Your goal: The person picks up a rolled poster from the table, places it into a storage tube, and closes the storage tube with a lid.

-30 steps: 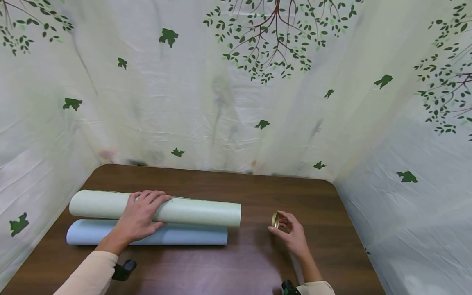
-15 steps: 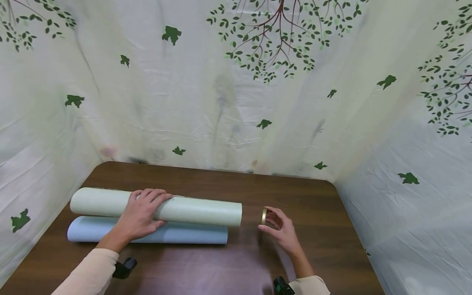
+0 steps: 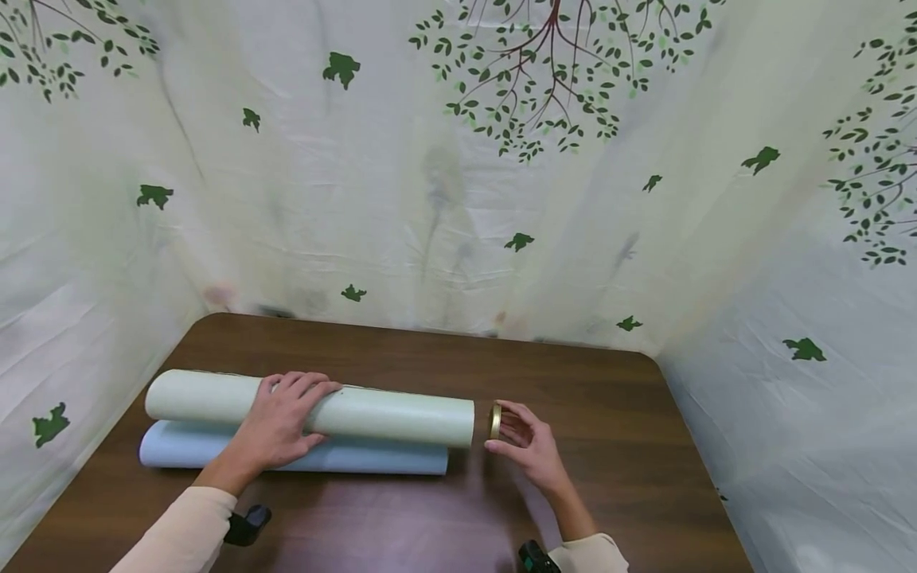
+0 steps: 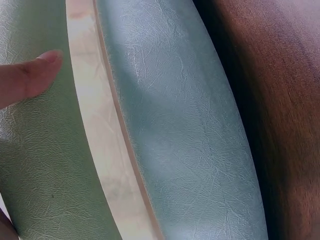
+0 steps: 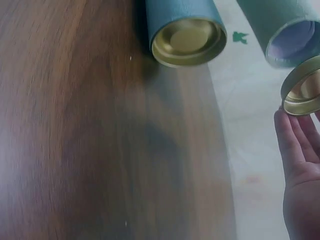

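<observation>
My left hand [image 3: 282, 422] grips a pale green cardboard tube [image 3: 401, 418] from above, near its middle. In the left wrist view its thumb [image 4: 37, 77] presses the textured green side. Just in front lies a light blue tube [image 3: 380, 458], roughly parallel, with a gold metal end cap [image 5: 187, 42] in its right end. A round gold lid [image 3: 495, 422] stands on edge between the fingertips of my right hand [image 3: 530, 450]. Its hollow side shows in the right wrist view, a small gap from the green tube's open end [image 5: 292, 42]. The green tube's far end is hidden.
The tubes are over the left half of a brown wooden table [image 3: 630, 477]. White cloth [image 3: 430, 199] printed with leaves and branches hangs behind and on both sides. A dark camera sits at each wrist.
My right hand has carried the gold lid leftward, close to the green tube's open end. The left hand keeps its hold, and the tubes stay nearly where they were.
</observation>
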The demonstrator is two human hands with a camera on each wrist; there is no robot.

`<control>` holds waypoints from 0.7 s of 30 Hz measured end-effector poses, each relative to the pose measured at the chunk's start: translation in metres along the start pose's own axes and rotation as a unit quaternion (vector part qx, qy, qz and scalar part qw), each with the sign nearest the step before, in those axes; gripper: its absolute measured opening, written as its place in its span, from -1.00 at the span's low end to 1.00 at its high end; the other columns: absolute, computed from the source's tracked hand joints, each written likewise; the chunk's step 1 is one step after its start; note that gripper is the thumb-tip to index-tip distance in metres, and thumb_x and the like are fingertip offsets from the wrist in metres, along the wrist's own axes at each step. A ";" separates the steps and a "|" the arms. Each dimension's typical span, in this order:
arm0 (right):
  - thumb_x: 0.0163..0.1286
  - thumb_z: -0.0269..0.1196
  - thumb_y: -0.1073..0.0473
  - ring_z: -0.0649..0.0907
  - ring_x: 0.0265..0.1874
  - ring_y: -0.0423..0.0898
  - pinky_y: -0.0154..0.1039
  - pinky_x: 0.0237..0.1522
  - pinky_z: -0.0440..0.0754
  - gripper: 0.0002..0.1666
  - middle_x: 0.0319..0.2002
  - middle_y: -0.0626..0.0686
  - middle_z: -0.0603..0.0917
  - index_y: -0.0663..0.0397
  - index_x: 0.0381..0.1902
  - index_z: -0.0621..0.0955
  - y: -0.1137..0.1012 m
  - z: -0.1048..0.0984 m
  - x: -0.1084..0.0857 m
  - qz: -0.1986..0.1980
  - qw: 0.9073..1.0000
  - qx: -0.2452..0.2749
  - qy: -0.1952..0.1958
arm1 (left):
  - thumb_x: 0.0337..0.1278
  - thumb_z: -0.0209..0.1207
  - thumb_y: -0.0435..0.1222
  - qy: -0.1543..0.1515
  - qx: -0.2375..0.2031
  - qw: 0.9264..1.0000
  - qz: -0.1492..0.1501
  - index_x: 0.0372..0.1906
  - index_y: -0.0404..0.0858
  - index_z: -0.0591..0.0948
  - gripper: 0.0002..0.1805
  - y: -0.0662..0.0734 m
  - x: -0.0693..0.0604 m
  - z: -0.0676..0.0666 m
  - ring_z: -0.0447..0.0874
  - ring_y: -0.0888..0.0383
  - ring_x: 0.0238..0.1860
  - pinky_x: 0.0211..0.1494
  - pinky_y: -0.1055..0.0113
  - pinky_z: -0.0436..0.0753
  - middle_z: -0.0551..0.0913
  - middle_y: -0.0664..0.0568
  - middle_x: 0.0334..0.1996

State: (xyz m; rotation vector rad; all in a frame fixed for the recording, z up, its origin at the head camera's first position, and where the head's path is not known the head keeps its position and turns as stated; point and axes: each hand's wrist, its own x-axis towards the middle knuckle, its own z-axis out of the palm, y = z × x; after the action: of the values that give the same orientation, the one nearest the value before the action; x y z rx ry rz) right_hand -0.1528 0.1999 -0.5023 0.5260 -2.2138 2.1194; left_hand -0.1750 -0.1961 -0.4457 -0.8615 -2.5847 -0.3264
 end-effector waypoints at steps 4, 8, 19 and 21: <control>0.09 0.40 0.45 0.59 0.07 -0.09 -0.30 0.09 0.53 -0.28 0.14 0.41 0.43 0.44 0.22 0.41 -0.002 0.006 0.003 -0.001 1.000 0.011 -0.015 | -0.58 0.61 -0.17 0.009 0.000 1.000 0.004 0.06 -0.15 0.57 -0.19 0.000 0.000 0.001 0.47 -0.10 -0.01 -0.01 -0.22 0.33 0.56 -0.08 -0.03; 0.08 0.41 0.44 0.59 0.07 -0.03 -0.27 0.09 0.53 -0.29 0.14 0.38 0.44 0.45 0.21 0.42 -0.005 0.013 0.006 0.000 1.000 0.021 -0.017 | -0.55 0.60 -0.16 0.005 0.001 1.000 0.004 0.07 -0.15 0.56 -0.20 0.000 0.000 0.000 0.47 -0.11 -0.01 -0.01 -0.21 0.32 0.56 -0.08 -0.02; 0.07 0.43 0.42 0.60 0.03 -0.13 -0.25 0.07 0.55 -0.29 0.11 0.37 0.48 0.44 0.19 0.44 -0.004 0.017 0.012 -0.011 0.999 0.024 -0.027 | -0.53 0.59 -0.17 -0.003 -0.003 1.000 -0.002 0.08 -0.14 0.56 -0.20 0.001 0.002 -0.001 0.47 -0.10 0.00 0.01 -0.23 0.32 0.56 -0.08 -0.01; 0.07 0.43 0.42 0.59 0.04 -0.10 -0.24 0.07 0.56 -0.29 0.11 0.36 0.48 0.43 0.19 0.43 -0.004 0.017 0.012 -0.013 0.999 0.026 -0.029 | -0.51 0.59 -0.17 -0.010 -0.005 1.000 -0.004 0.09 -0.14 0.56 -0.20 0.001 0.002 -0.002 0.47 -0.10 0.01 0.02 -0.23 0.31 0.56 -0.07 -0.01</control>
State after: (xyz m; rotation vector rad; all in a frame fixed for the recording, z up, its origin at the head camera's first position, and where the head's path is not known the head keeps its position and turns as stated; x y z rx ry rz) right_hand -0.1597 0.1806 -0.4970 0.6233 -2.1730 2.1815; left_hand -0.1753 -0.1946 -0.4431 -0.8616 -2.6078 -0.3347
